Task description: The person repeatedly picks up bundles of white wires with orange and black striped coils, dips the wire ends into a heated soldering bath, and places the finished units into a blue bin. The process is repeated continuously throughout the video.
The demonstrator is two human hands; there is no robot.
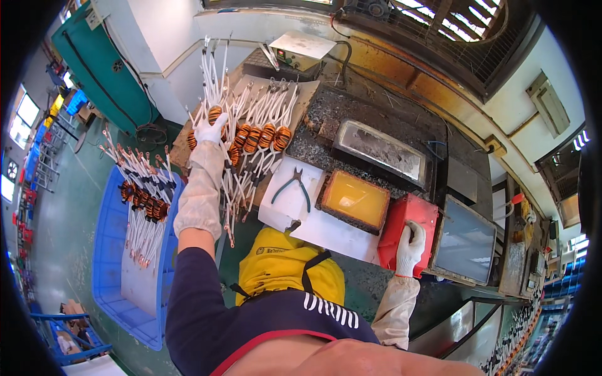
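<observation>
My left hand (210,130), in a white glove, closes around a copper-wound coil (215,113) with white leads, at the left end of a row. Beside it, several more copper-wound coils (252,138) lie on a brown board (305,94), their white leads ending in copper-coloured lugs. My right hand (411,245), also gloved, is over the near right part of a red bin (394,227). Its fingers are curled together, and what they hold, if anything, is hidden. Between my hands, dark-handled cutting pliers (295,184) rest with their handles spread on a white sheet (276,210).
A tray of amber material (353,199) sits left of the red bin. Behind it stands a rectangular metal pot (384,154). A grey-topped panel (465,241) is at right, a control box (301,50) at back. A blue crate (110,282) on the left holds more coils.
</observation>
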